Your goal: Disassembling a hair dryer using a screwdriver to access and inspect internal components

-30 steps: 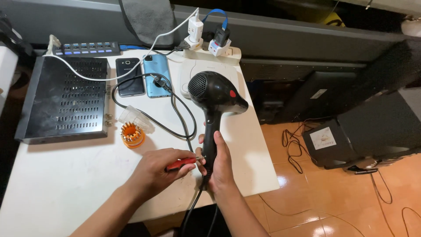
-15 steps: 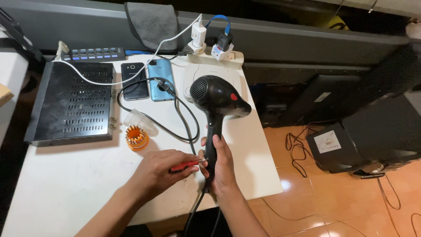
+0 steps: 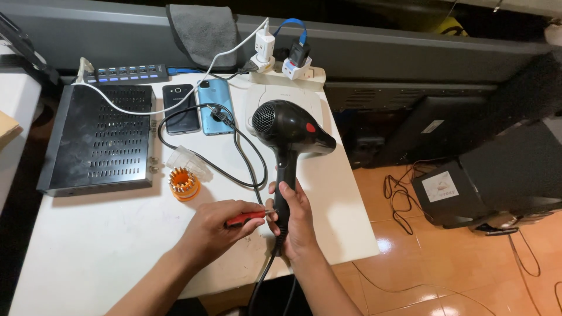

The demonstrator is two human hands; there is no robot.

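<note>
The right hand (image 3: 295,219) grips the handle of the black hair dryer (image 3: 290,137), holding it upright over the white counter (image 3: 88,246). The left hand (image 3: 213,231) has its fingers closed around a red-handled screwdriver (image 3: 246,218), tip against the handle. Best to keep the driver square to the screw and press firmly, with the dryer held steady.

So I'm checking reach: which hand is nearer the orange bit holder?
Left. The left hand, holding a red screwdriver, sits just right of the bit holder; the right hand grips the dryer handle farther right.
</note>
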